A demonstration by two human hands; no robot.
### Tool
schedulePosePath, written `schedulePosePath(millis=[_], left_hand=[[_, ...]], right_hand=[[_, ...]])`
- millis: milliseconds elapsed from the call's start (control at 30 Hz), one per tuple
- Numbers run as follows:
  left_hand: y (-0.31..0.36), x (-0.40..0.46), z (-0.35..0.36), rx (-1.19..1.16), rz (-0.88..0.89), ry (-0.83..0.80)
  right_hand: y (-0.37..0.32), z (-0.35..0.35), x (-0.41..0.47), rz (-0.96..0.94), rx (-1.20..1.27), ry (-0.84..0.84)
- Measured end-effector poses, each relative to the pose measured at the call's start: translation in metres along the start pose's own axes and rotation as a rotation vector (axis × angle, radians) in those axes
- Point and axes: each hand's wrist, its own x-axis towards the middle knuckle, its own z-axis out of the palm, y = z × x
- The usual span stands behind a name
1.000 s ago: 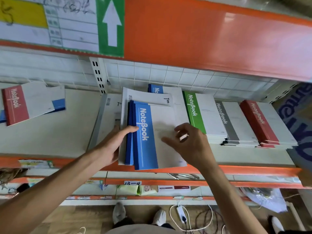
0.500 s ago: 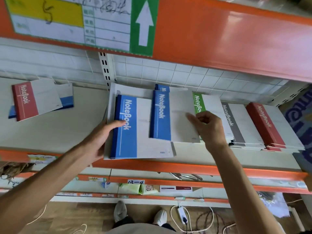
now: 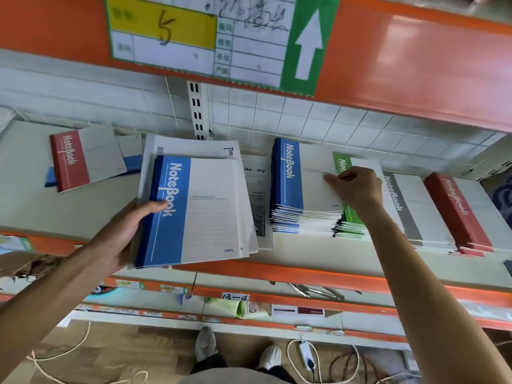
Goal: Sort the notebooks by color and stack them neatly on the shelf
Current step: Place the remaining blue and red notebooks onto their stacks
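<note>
My left hand (image 3: 126, 231) holds a small pile of notebooks by its left edge, thumb on the blue-spined notebook (image 3: 194, 209) on top; white-covered ones lie beneath it. The pile juts over the shelf's orange front edge (image 3: 304, 273). My right hand (image 3: 357, 187) rests with curled fingers on the top notebook of the blue stack (image 3: 299, 187), at its right side. To the right stand a green stack (image 3: 349, 223), a grey stack (image 3: 407, 209) and a red stack (image 3: 457, 212). At the far left a red notebook (image 3: 80, 159) lies over a blue one (image 3: 133, 163).
A white booklet (image 3: 257, 189) lies flat between the held pile and the blue stack. An orange beam with a label sheet (image 3: 207, 34) hangs overhead. Lower shelves hold small packets (image 3: 235, 307), and cables (image 3: 318, 361) lie on the floor by my feet.
My right hand carried one blue notebook to the right and laid it on the blue stack. My left hand kept hold of the remaining pile, which shifted a little left.
</note>
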Motion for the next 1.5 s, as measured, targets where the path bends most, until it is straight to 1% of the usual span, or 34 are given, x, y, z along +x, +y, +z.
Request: schedulePosePath(millis=[100, 167, 233, 333, 400, 467, 600, 767, 833, 933, 1000, 1133, 1267, 1367, 1433, 1500], left_hand=[[0.004, -0.001, 0.006, -0.009, 0.029, -0.061], [0.007, -0.001, 0.014, 0.008, 0.067, -0.112], [0.009, 0.001, 0.024, 0.033, 0.083, -0.135], [0.011, 0.002, 0.043, -0.022, 0.101, -0.17], [0.01, 0.005, 0.051, -0.023, 0.093, -0.175], [0.009, 0.007, 0.055, -0.006, 0.101, -0.182], [0.005, 0.007, 0.052, 0.013, 0.135, -0.157], [-0.004, 0.006, 0.046, -0.045, 0.129, -0.166], [-0.006, 0.005, 0.044, -0.07, 0.127, -0.178], [-0.008, 0.002, 0.037, -0.085, 0.133, -0.199], [-0.009, 0.001, 0.034, -0.089, 0.126, -0.198], [-0.009, 0.0, 0.024, -0.096, 0.096, -0.196], [-0.006, -0.001, 0.016, -0.148, 0.077, -0.231], [-0.004, -0.001, 0.014, -0.164, 0.059, -0.212], [-0.003, 0.0, 0.013, -0.171, 0.064, -0.186], [-0.001, 0.001, 0.009, -0.183, 0.093, -0.172]], right_hand=[[-0.003, -0.001, -0.005, -0.029, -0.102, 0.033], [-0.008, -0.003, -0.016, -0.102, -0.169, 0.094], [-0.024, -0.008, -0.04, -0.196, -0.113, 0.107], [-0.053, -0.016, -0.095, -0.32, 0.064, -0.038], [-0.067, -0.017, -0.131, -0.367, 0.081, -0.195], [-0.075, -0.01, -0.152, -0.328, 0.057, -0.297], [-0.076, 0.001, -0.159, -0.229, -0.004, -0.261], [-0.078, 0.016, -0.159, -0.182, -0.023, -0.297], [-0.079, 0.021, -0.158, -0.143, 0.026, -0.3], [-0.08, 0.028, -0.153, -0.093, 0.174, -0.251], [-0.079, 0.028, -0.149, -0.084, 0.223, -0.247], [-0.08, 0.031, -0.145, -0.121, 0.147, -0.316], [-0.08, 0.034, -0.143, -0.071, 0.302, -0.408], [-0.081, 0.034, -0.14, -0.03, 0.378, -0.451], [-0.078, 0.03, -0.132, -0.036, 0.374, -0.41], [-0.07, 0.022, -0.112, -0.02, 0.381, -0.291]])
